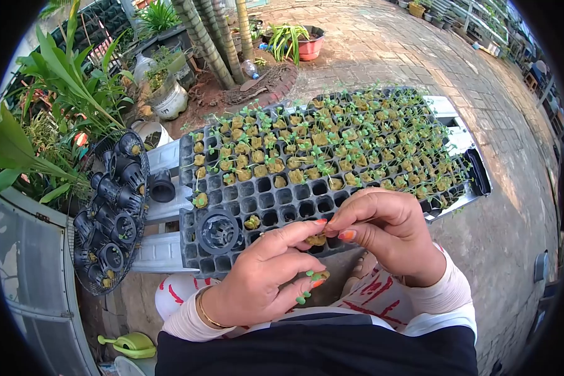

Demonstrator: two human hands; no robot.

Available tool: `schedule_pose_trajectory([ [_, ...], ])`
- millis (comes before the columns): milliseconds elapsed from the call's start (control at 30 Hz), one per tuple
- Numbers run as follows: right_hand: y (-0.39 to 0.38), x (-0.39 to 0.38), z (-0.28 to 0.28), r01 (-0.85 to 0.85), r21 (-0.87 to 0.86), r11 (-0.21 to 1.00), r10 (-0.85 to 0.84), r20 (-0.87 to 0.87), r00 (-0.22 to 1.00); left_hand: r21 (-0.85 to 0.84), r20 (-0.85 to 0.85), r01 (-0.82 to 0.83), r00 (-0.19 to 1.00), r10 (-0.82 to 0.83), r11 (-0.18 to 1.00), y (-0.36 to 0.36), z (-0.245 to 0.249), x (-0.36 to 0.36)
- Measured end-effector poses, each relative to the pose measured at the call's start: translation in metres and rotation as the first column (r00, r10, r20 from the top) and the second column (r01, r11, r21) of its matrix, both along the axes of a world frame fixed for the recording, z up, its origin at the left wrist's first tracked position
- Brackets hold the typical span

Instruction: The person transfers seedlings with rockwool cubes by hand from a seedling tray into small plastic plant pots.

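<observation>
My left hand [266, 269] is closed over the near edge of the black seedling tray [232, 194], with a small green seedling [303, 297] and its brown plug between its lower fingers. My right hand [388, 235] pinches beside the left fingertips; what lies between its thumb and finger is too small to name. Just below the meeting fingertips a brown plug [316, 240] shows. A black net cup [219, 231] sits on the tray's left part, and a single plug [252, 222] stands in a cell near it. Sprouted plugs fill the tray's far cells.
A mesh basket [109, 213] of black net cups stands at the left, beside a black cup [162, 187] on the white slatted table [163, 250]. Potted plants and trunks rise behind. A green watering can [128, 345] is on the ground at lower left.
</observation>
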State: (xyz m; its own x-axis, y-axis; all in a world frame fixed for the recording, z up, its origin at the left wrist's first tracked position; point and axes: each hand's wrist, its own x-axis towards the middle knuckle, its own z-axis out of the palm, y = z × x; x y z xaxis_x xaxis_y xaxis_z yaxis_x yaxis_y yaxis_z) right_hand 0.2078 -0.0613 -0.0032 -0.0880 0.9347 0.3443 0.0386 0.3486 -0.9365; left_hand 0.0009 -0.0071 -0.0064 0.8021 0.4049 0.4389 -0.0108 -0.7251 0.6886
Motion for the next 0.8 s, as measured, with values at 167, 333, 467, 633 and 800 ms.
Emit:
schedule_pose_trajectory([
  [167,0.002,0.001,-0.005,0.009,-0.051,0.999,-0.014,-0.094,0.995,-0.052,0.009,0.01,1.0,-0.01,0.999,0.004,-0.004,0.003],
  [333,0.004,0.004,-0.009,-0.031,-0.084,0.996,0.018,-0.154,0.988,-0.145,-0.038,-0.037,0.999,0.031,0.989,0.001,-0.002,0.003],
  [467,0.001,0.007,0.002,0.011,-0.113,0.994,-0.036,-0.219,0.975,-0.144,-0.031,-0.06,0.998,0.056,0.988,0.002,-0.004,0.002],
  [633,0.004,0.01,0.005,0.035,-0.037,0.999,-0.043,-0.234,0.971,-0.149,0.005,-0.057,0.998,0.059,0.987,0.003,-0.007,0.001],
  [800,0.008,-0.001,0.008,0.081,-0.087,0.993,-0.064,0.185,0.981,-0.153,-0.007,-0.014,1.0,0.013,0.988,0.003,-0.006,0.001],
])
